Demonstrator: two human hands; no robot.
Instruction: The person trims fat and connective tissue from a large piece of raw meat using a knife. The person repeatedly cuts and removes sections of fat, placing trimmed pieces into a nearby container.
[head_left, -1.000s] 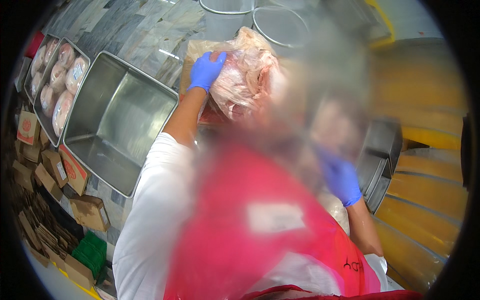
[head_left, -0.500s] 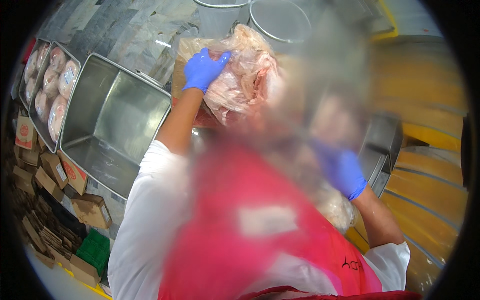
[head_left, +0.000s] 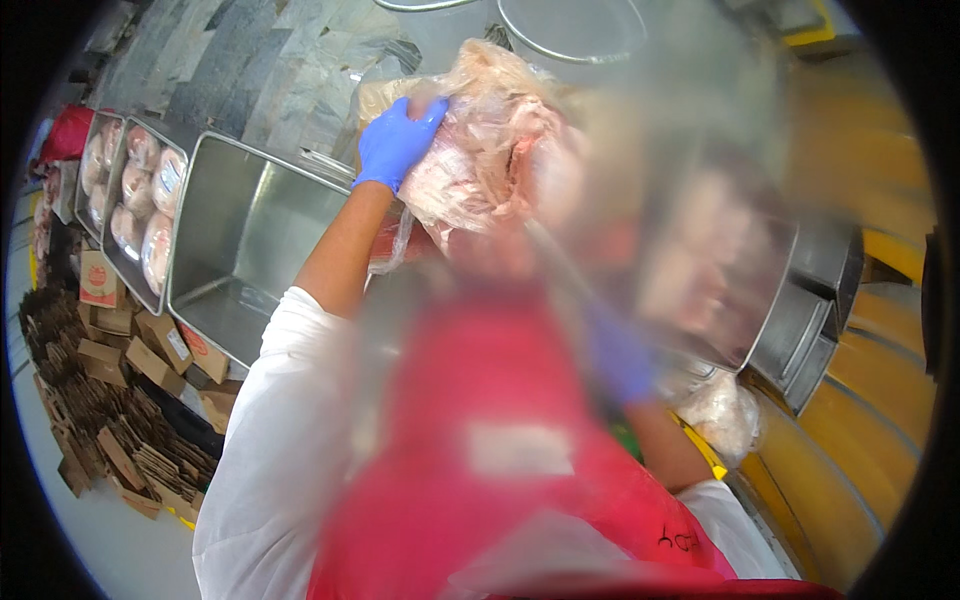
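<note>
A large piece of raw pale-pink meat (head_left: pixel 455 190), partly covered by clear plastic film (head_left: pixel 485 75), lies in front of me. My left hand (head_left: pixel 397 147), in a blue glove, grips its left edge, thumb and fingers curled over meat and film. My right hand (head_left: pixel 622 355), also blue-gloved and smeared by a blur, is to the lower right of the meat. Its fingers seem closed round a handle. A long thin pale streak, apparently a knife (head_left: pixel 560 262), runs from that hand up toward the meat's lower edge. A hazy smudge hides the handle and the meat's right side.
An empty steel tub (head_left: pixel 215 315) stands to the left, beside steel pans (head_left: pixel 150 285) of wrapped rounded meat pieces. On the right, a steel tub (head_left: pixel 765 325) holds blurred meat. Cardboard boxes (head_left: pixel 155 365) lie lower left; yellow-orange panels (head_left: pixel 850 450) are far right. Two clear round-rimmed containers (head_left: pixel 575 55) stand beyond.
My right hand has moved left, closer to my apron and the meat, and the thin streak now shows between them. My left hand keeps its grip. The whole view has turned slightly.
</note>
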